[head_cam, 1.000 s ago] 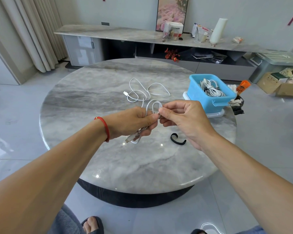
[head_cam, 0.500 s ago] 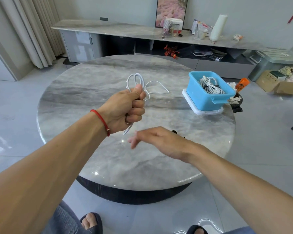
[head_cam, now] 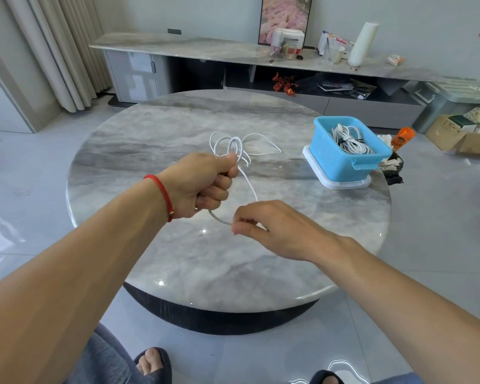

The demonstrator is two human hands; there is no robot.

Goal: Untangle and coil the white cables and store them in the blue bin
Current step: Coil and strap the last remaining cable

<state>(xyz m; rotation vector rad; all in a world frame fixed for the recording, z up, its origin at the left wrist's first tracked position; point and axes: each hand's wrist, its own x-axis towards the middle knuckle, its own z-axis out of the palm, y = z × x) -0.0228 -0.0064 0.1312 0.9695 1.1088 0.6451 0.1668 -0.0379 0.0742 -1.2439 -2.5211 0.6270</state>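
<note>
My left hand is closed in a fist around a white cable, whose loops stick up above the thumb. One strand runs down from the fist and curves to my right hand, which pinches it between thumb and fingers just above the table. A loose loop of the same cable lies on the table beyond the fist. The blue bin stands at the table's right side and holds several coiled white cables.
The round marble table carries the bin on a white lid. An orange bottle and dark clutter sit past the table's right edge. A long sideboard runs along the back wall. Cardboard boxes lie far right.
My left hand took the coil into a fist and lifted it. My right hand let go, swung down, and now pinches the strand hanging below the fist.
</note>
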